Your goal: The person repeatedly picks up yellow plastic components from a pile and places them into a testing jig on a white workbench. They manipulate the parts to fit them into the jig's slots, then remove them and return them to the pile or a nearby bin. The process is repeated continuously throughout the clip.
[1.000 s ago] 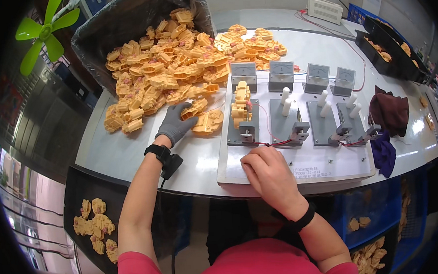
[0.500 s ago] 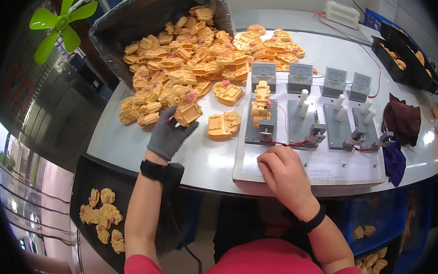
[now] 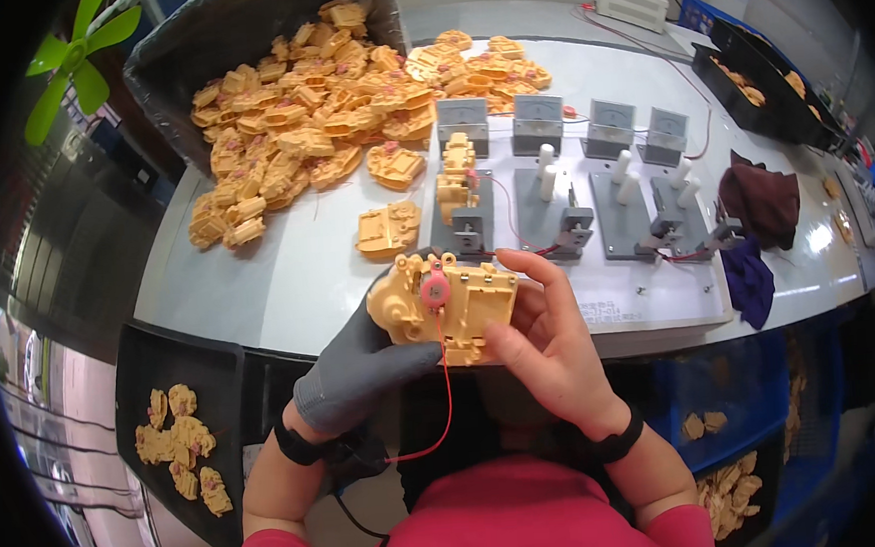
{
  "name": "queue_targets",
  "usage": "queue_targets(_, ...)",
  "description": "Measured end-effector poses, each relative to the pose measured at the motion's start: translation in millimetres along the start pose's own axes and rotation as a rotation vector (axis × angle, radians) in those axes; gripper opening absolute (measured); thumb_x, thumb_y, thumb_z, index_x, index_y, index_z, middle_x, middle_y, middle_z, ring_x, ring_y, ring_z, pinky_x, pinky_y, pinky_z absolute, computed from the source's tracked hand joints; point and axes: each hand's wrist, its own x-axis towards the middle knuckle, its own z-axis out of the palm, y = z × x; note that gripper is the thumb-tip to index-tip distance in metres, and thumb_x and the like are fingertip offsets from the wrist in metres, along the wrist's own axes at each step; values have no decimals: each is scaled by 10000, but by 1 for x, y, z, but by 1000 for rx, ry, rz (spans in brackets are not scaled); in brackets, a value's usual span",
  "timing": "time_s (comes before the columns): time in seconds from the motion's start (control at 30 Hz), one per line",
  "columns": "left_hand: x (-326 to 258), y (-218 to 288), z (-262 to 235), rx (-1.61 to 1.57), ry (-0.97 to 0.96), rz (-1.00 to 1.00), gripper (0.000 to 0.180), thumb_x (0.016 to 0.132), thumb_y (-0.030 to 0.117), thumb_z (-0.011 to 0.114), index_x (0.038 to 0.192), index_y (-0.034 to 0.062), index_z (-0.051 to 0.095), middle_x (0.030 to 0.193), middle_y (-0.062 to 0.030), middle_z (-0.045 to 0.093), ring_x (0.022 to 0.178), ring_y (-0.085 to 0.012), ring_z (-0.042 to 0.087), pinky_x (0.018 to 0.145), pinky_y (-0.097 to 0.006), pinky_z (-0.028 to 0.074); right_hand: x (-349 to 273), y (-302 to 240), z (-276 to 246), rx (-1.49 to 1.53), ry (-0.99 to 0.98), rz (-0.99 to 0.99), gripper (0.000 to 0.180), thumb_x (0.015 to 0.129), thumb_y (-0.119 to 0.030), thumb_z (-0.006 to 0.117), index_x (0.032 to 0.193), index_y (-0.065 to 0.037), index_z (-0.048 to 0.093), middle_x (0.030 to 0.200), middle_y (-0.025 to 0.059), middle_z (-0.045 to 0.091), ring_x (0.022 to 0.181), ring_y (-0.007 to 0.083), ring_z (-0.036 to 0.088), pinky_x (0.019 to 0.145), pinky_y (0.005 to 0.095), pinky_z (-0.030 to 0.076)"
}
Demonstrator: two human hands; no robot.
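Both hands hold one yellow plastic housing (image 3: 480, 316) close in front of me, above the table's front edge. On it sits a round pink part with a red wire hanging down. My left hand (image 3: 358, 364), in a grey glove, grips its left end with the thumb below. My bare right hand (image 3: 553, 352) pinches the right end, thumb on the front face and fingers behind. Just beyond, another yellow housing (image 3: 457, 177) stands on the leftmost grey test fixture (image 3: 481, 206). Two loose housings, a flat one (image 3: 388, 229) and one behind it (image 3: 395, 166), lie on the table.
A large heap of yellow housings (image 3: 317, 110) spills from a plastic-lined box (image 3: 174, 64). Small meters (image 3: 537, 125) stand behind several fixtures with white pegs (image 3: 621, 167). Dark cloths (image 3: 759, 204) lie at the right. A black tray (image 3: 129, 383) with housings sits lower left, near a green fan (image 3: 74, 57).
My left hand has brought a housing from beside the heap toward me. My right hand has left the fixture board's front edge and taken hold of it too. The view has shifted slightly.
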Motion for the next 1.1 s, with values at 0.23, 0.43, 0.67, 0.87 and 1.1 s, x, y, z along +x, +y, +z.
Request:
queue_targets(0.23,19,11,7,350,-51,110,626,854,135,713,1401,42,423,1312,-100,522,1223,-163,514,1050,-316,419,-11,-27,-21,107,-38,197,522,973,-110,615,1421,-47,353,1207,119,580,1062,135,588,906,280,491)
queue_targets(0.43,32,23,15,-335,117,10,414,917,205,620,1286,71,489,1216,-74,548,1109,-178,595,949,-311,498,-6,-22,-57,-371,355,-201,412,940,-130,651,1315,-41,506,1161,97,593,924,122,565,825,268,473)
queue_targets(0.67,74,39,-15,-567,59,-112,340,967,387,593,1150,100,587,909,-63,630,749,-161,617,591,-268,539,7,1,-74,-543,389,-165,328,916,-130,665,1228,-60,590,1042,75,587,933,165,590,786,294,477)
queue_targets(0.87,92,50,-25,-399,88,-194,368,943,407,626,1167,119,578,877,-53,617,677,-146,592,553,-258,486,7,0,-73,-378,339,-109,360,919,-144,672,1259,-66,583,1063,88,634,957,159,621,788,290,491)
queue_targets(1.1,104,54,-15,-237,43,-164,314,989,377,551,1155,112,581,824,-20,629,652,-92,593,519,-217,432,3,-1,-78,-422,298,-136,414,913,-160,684,1304,-79,575,1129,97,649,1014,180,632,822,299,492)
